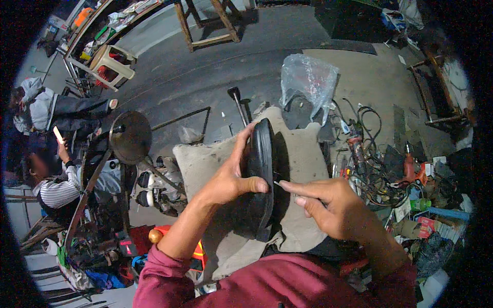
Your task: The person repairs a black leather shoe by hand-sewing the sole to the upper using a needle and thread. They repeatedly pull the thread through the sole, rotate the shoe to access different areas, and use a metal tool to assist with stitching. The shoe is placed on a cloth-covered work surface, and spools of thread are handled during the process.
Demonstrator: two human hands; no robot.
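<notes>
A long black shoe stands on edge over my lap, its sole side turned to the right. My left hand grips it, with the thumb across the near face and the fingers behind the upper end. By the sole's edge my right hand is closed, its index finger stretched along a thin tool with a small pale tip. Most of that tool is hidden by the fingers. Under the shoe a cream cloth covers my lap.
Beyond the cloth rises a metal rod with a dark head. A clear plastic bag lies on the floor. Cables, tools and a red drill crowd the right. At left are a round metal disc on legs and a seated person holding a phone.
</notes>
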